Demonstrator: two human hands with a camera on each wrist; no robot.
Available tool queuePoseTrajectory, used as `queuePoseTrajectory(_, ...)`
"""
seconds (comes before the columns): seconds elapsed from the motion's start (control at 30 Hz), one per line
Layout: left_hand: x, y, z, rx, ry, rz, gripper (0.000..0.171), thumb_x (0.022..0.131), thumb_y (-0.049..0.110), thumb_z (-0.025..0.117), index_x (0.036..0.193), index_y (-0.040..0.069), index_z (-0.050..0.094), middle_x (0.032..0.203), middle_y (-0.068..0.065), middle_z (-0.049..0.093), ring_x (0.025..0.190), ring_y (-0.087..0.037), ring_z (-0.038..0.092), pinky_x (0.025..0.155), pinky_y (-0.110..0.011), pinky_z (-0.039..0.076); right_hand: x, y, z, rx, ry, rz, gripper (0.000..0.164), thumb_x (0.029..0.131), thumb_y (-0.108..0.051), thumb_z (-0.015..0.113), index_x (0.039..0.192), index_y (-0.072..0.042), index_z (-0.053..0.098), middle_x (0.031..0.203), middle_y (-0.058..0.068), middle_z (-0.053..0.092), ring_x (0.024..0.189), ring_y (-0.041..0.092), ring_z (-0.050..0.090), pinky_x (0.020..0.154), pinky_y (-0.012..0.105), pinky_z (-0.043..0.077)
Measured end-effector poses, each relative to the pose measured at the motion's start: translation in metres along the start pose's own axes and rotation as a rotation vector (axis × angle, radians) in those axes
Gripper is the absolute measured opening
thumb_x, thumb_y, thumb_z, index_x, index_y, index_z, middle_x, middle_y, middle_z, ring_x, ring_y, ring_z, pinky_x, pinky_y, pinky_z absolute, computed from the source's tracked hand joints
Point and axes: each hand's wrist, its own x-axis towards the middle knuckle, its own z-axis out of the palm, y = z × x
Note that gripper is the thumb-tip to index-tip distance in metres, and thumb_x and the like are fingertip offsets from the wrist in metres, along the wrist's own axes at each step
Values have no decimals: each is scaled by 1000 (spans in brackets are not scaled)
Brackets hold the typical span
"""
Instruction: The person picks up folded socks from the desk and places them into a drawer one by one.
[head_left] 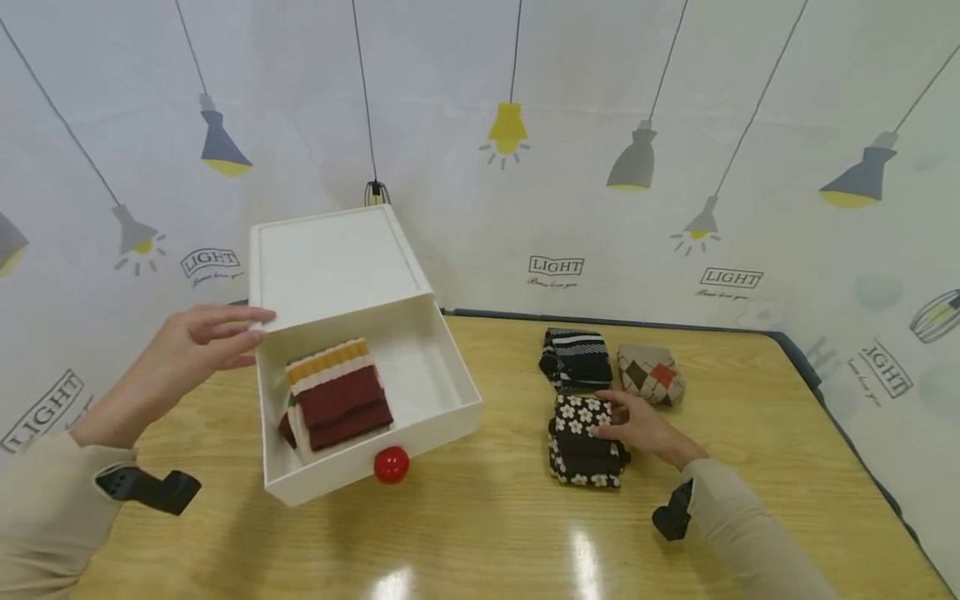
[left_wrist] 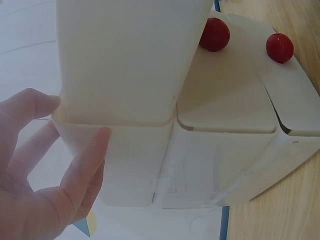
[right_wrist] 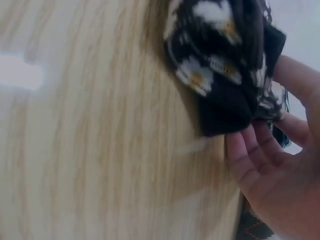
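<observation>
A white drawer box stands on the left of the table, its top drawer pulled out, with a red round knob. Inside lie folded maroon, cream and mustard socks. My left hand touches the box's left front corner, fingers fairly straight; in the left wrist view they rest where drawer and casing meet. On the right, my right hand grips the edge of folded black socks with white flowers. In the right wrist view, the thumb and fingers lie on either side of the socks.
Behind the flowered socks lie black-and-white patterned socks and beige argyle socks. The left wrist view shows shut lower drawers with red knobs. A lamp-printed backdrop stands along the table's far edge.
</observation>
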Motion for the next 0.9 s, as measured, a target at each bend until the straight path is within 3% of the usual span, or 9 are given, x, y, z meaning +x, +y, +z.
queuePoseTrajectory(0.17,0,2,0,-1,-3,-2,33,91,19,52,120,4,53,112,13,50,95,5,53,75,-20,52,0,0,-1,-30,1,20,73,77,-31,69,130,7,35,115,23,42,95,29,47,73,37,48)
queuePoseTrajectory(0.27,0,2,0,-1,-1,-8,34,91,20,52,120,4,53,112,13,50,94,5,53,75,-20,52,0,0,0,-34,11,9,71,77,-29,69,128,8,36,117,24,41,97,30,47,76,39,48)
queuePoseTrajectory(0.5,0,3,0,6,-2,-16,35,91,21,52,121,4,52,112,13,50,94,5,53,75,-20,52,-7,-2,1,-17,-2,-82,46,82,-24,65,112,3,43,117,21,42,109,37,41,85,47,43)
queuePoseTrajectory(0.63,-1,3,-1,-9,-3,-9,34,91,19,52,121,4,53,110,14,51,94,5,53,75,-20,52,-14,-6,1,-15,-6,-95,44,83,-25,63,109,2,40,118,23,39,110,39,38,84,47,43)
queuePoseTrajectory(0.73,0,2,-1,-13,0,-6,33,91,19,52,120,4,53,110,15,51,94,5,53,75,-19,52,-19,-6,1,8,-1,-88,43,84,-25,62,110,0,39,118,22,38,109,37,38,82,44,44)
queuePoseTrajectory(0.9,-1,3,0,-5,6,-14,34,90,20,52,120,5,53,110,14,51,94,5,53,75,-19,52,-26,-4,0,93,13,-37,50,83,-27,63,117,-2,35,115,17,38,93,24,44,71,31,44)
